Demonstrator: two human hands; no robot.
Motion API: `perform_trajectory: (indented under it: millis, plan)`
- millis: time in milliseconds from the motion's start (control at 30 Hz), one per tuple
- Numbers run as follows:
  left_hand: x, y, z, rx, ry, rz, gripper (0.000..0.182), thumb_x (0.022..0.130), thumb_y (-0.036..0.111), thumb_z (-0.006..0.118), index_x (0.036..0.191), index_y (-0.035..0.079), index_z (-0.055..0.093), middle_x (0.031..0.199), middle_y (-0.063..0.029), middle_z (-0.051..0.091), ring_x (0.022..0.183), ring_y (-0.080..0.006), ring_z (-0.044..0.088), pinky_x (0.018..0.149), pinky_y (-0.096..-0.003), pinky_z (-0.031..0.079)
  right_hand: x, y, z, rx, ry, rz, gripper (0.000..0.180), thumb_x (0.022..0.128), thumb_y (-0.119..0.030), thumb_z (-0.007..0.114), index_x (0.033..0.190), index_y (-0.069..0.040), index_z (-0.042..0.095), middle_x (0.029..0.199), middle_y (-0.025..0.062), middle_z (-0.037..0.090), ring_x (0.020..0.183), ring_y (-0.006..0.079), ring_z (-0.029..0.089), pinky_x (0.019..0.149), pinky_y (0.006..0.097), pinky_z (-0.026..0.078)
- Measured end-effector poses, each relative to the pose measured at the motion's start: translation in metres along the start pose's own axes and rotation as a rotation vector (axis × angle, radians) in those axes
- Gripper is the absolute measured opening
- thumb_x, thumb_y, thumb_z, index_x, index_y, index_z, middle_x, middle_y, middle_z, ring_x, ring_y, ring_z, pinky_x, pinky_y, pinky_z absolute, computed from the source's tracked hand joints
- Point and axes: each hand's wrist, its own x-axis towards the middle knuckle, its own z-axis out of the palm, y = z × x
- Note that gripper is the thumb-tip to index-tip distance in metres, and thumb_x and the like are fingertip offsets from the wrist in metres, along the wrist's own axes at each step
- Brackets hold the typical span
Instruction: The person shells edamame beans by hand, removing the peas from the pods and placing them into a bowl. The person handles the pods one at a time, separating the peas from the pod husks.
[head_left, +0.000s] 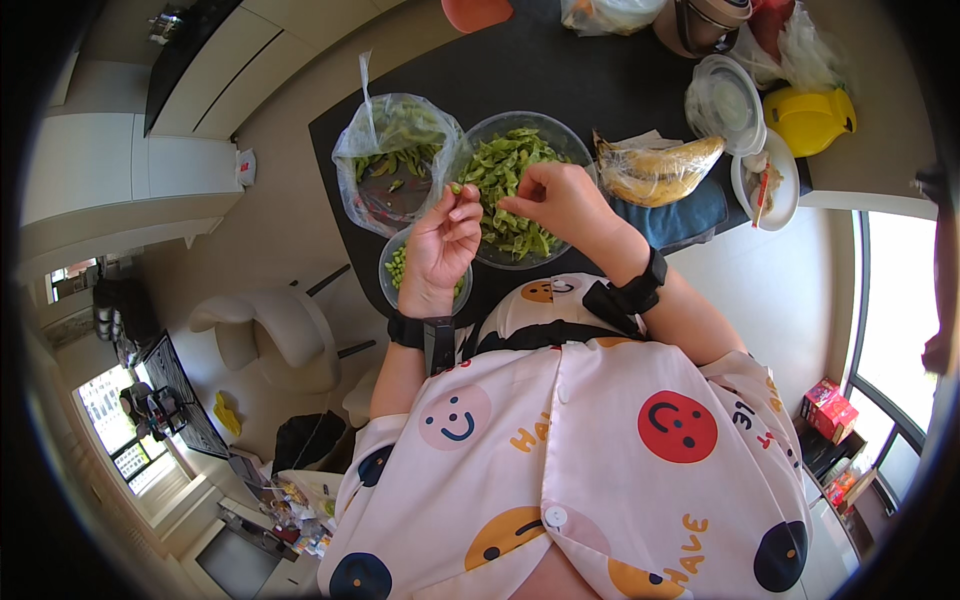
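Note:
My left hand (442, 251) is raised palm up above a small clear plastic tub, a green soybean (456, 188) pinched between its thumb and forefinger. Shelled green beans (395, 262) lie in that tub (385, 289), which my hand and wrist partly cover. My right hand (562, 199) hovers over a large clear bowl (574, 127) heaped with green pods and hulls (510, 161). Its fingers are curled towards the thumb; whether anything is between them is hidden. Left of the bowl, an open clear plastic bag (349, 154) contains edamame pods (409, 159).
On the dark table (480, 71), plastic-wrapped bananas (660, 172) lie by a blue cloth (679, 214), right of the bowl. Beyond are a white dish (784, 199), stacked plastic lids (724, 105) and a yellow container (810, 120). A beige chair (270, 330) stands left of the table.

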Motion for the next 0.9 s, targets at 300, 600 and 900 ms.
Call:
perform_trajectory:
  millis: [300, 600, 900]
  plan:
    - [0.001, -0.001, -0.003, -0.07, -0.032, -0.046, 0.013, 0.097, 0.009, 0.055, 0.102, -0.002, 0.061, 0.097, -0.0087, 0.051, 0.074, -0.0096, 0.048, 0.053, -0.0179, 0.038, 0.0, 0.0, 0.0, -0.045, 0.076, -0.069, 0.029, 0.083, -0.021, 0.073, 0.07, 0.001, 0.06, 0.058, 0.0133, 0.052, 0.05, 0.026, 0.048, 0.049, 0.0364, 0.039]
    - [0.0, -0.018, 0.011, 0.635, 0.113, 0.188, 0.013, 0.096, 0.008, 0.058, 0.108, 0.006, 0.06, 0.09, -0.0046, 0.058, 0.072, -0.0081, 0.051, 0.051, -0.0168, 0.037, 0.002, 0.01, 0.007, 0.189, 0.041, -0.126, 0.012, 0.088, -0.007, 0.065, 0.097, 0.001, 0.064, 0.08, 0.0085, 0.066, 0.067, 0.0157, 0.061, 0.061, 0.0294, 0.05]
    - [0.0, -0.029, 0.018, 0.917, 0.149, 0.355, 0.013, 0.094, 0.004, 0.059, 0.106, 0.002, 0.063, 0.083, -0.0008, 0.061, 0.068, -0.0059, 0.053, 0.054, -0.017, 0.037, -0.005, -0.015, -0.001, 0.574, -0.146, 0.13, 0.019, 0.087, -0.013, 0.071, 0.097, 0.002, 0.067, 0.08, 0.0048, 0.068, 0.066, 0.0087, 0.061, 0.06, 0.0227, 0.052]
